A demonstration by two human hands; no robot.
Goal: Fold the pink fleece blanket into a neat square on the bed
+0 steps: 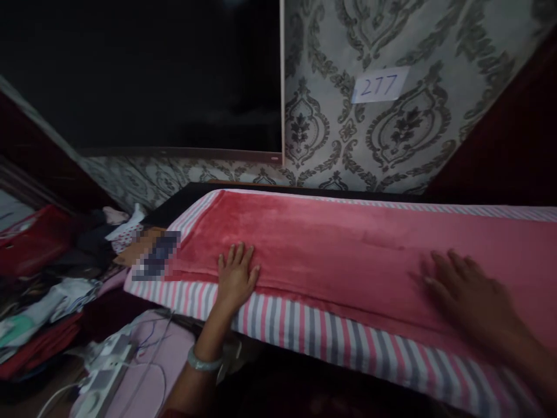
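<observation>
A long red plush cloth (313,249) lies spread over a cloth with pink, grey and white stripes (300,322), which shows along the edges. My left hand (235,278) rests flat on the plush near its left end, fingers apart, with a bangle on the wrist. Further right, my right hand (474,296) is over the red cloth, slightly blurred by motion, fingers stretched out. Whether its palm touches the cloth I cannot tell. Neither hand holds anything. Small wrinkles (383,239) run across the middle of the red surface.
A large dark television screen (143,75) stands behind, beside patterned wallpaper bearing a paper marked 277 (380,85). Piled clothes (56,302) lie at the left. Below them sits a white power strip (104,377) with cables. Part of the cloth's left end is pixelated.
</observation>
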